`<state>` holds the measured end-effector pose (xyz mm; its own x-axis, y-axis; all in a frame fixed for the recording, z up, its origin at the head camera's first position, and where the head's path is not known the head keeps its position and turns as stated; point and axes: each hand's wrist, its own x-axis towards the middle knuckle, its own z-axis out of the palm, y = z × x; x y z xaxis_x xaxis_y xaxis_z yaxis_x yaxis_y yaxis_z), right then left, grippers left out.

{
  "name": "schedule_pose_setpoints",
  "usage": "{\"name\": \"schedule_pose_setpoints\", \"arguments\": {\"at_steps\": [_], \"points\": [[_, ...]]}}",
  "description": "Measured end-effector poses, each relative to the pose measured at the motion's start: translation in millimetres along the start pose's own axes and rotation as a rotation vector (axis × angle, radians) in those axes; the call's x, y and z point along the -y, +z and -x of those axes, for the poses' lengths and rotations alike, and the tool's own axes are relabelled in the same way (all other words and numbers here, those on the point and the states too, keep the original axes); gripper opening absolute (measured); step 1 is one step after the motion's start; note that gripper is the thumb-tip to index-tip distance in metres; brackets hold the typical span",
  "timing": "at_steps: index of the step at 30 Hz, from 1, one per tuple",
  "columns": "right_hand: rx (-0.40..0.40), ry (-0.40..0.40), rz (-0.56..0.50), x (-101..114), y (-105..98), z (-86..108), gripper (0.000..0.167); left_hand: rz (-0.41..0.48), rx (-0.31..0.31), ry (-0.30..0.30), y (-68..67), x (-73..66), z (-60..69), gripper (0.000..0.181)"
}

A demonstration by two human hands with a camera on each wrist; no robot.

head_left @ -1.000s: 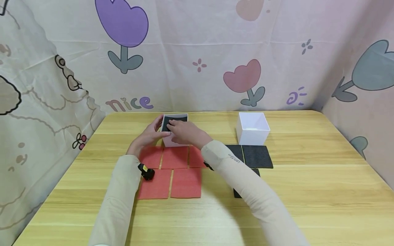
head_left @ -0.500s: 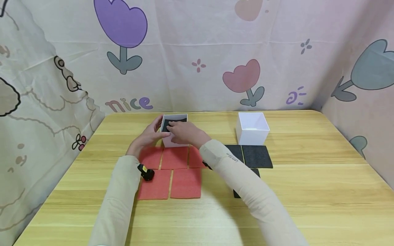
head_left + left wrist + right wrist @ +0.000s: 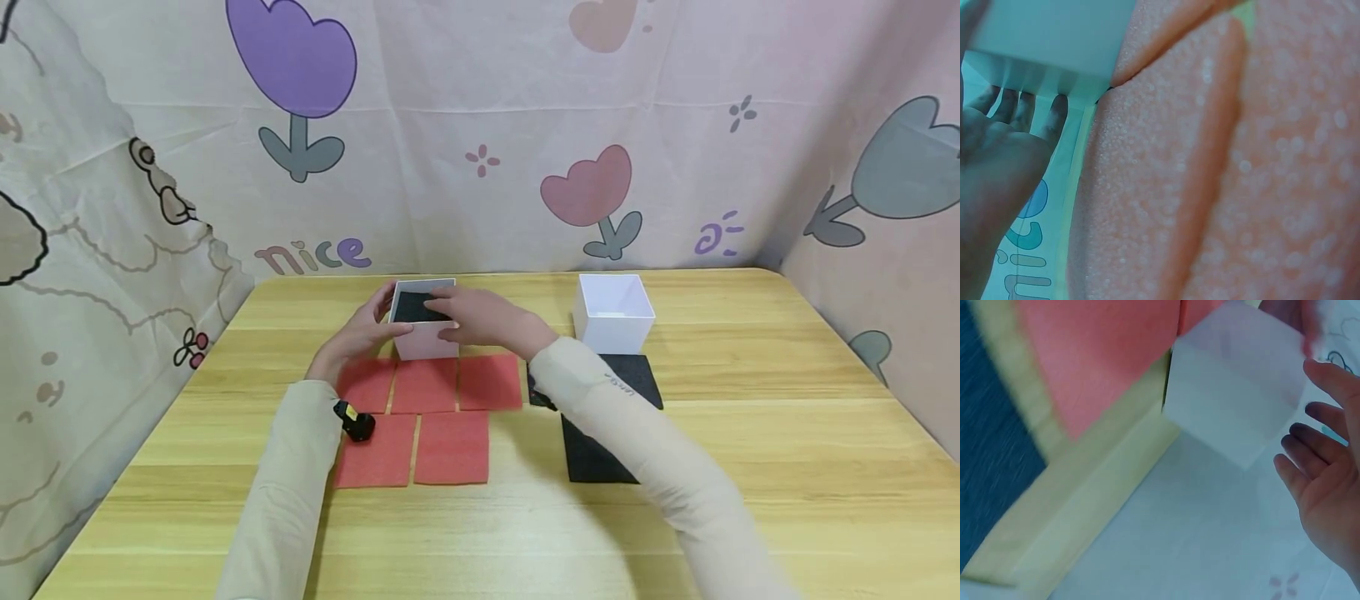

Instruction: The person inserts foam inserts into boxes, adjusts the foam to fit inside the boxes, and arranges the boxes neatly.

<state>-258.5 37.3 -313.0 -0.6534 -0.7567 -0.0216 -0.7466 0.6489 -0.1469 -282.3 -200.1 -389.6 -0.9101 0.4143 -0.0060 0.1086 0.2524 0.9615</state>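
A white box (image 3: pixel 426 342) stands at the back left with a black square piece (image 3: pixel 416 307) lying inside it. My left hand (image 3: pixel 363 332) grips the box's left side, thumb along the front and fingers behind; in the left wrist view the fingers of this hand (image 3: pixel 1007 144) rest against its wall. My right hand (image 3: pixel 491 319) is at the box's right rim, with its fingertips over the opening. In the right wrist view the right hand (image 3: pixel 1332 450) has parted fingers with nothing between them, beside the white box (image 3: pixel 1235 387).
Several red squares (image 3: pixel 453 448) lie in two rows in front of the box. Black squares (image 3: pixel 596 454) lie to the right, partly under my right sleeve. A second white box (image 3: pixel 614 325) stands behind them. A patterned cloth (image 3: pixel 450 208) hangs behind the table.
My right hand has moved right and drawn back from the inside of the left box, uncovering more of the black piece. My left hand has stayed on the box.
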Motion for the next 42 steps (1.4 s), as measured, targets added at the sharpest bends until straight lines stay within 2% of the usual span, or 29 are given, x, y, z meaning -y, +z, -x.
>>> {"name": "schedule_pose_setpoints", "arguments": {"at_steps": [7, 14, 22, 26, 29, 35, 38, 42], "points": [[-0.042, 0.043, -0.152, -23.0, -6.8, 33.9, 0.057, -0.027, -0.024, -0.013, -0.3, 0.1, -0.3, 0.090], [-0.040, -0.002, -0.238, -41.0, 6.4, 76.7, 0.053, 0.018, -0.021, -0.009, 0.9, -0.7, -0.3, 0.088], [-0.038, -0.003, -0.284, -63.9, 26.3, 133.4, 0.050, 0.046, -0.009, -0.041, 6.0, -25.5, 8.5, 0.090], [-0.089, -0.005, -0.282, -79.6, 38.3, 158.4, 0.046, 0.029, -0.012, -0.021, 2.4, -11.5, 3.1, 0.090], [-0.127, 0.019, -0.299, -90.4, 44.0, 177.1, 0.043, 0.003, -0.020, -0.009, 0.6, -0.5, -1.1, 0.090], [-0.183, 0.121, -0.293, -106.6, 42.7, 215.3, 0.038, -0.009, -0.031, -0.021, 0.4, -1.2, 0.5, 0.090], [-0.188, 0.189, -0.299, -113.3, 43.9, 230.0, 0.042, -0.007, -0.029, -0.013, 0.2, -1.1, 0.1, 0.090], [-0.164, 0.243, -0.339, -119.5, 48.3, 240.4, 0.050, -0.006, -0.031, -0.009, 0.9, 0.1, -0.4, 0.089]]}}
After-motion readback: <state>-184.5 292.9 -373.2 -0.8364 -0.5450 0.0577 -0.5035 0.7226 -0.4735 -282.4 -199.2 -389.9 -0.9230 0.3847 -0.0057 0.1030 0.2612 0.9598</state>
